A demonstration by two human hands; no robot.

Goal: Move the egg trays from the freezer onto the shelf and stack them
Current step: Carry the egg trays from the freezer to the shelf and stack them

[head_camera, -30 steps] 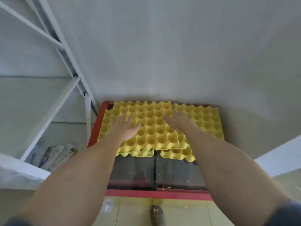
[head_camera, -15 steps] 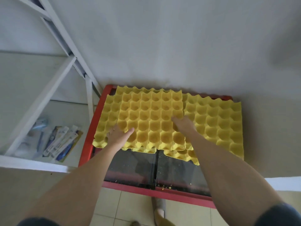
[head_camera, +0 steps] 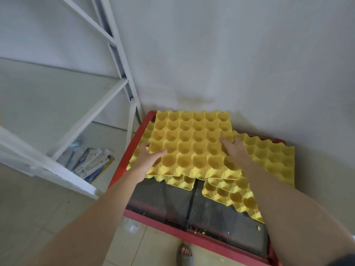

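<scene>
A yellow egg tray [head_camera: 192,144] lies on top of other yellow trays on the red-framed chest freezer [head_camera: 134,143]. My left hand [head_camera: 148,156] grips its left edge, thumb on top. My right hand [head_camera: 233,147] holds its right edge, fingers curled over the rim. The tray looks slightly raised above the ones below. More yellow trays [head_camera: 269,156] lie to the right, and another [head_camera: 236,196] pokes out under my right forearm. The white metal shelf [head_camera: 107,104] stands left of the freezer.
The freezer's dark sliding glass lids [head_camera: 167,198] show at the front. Packets [head_camera: 90,164] lie on the shelf's low board. A white wall rises directly behind the freezer. A sandalled foot [head_camera: 184,254] stands on the tiled floor in front.
Both hands have moved from resting on the top tray to gripping its left and right edges. The tray has lifted a little. The view has tilted down and closer.
</scene>
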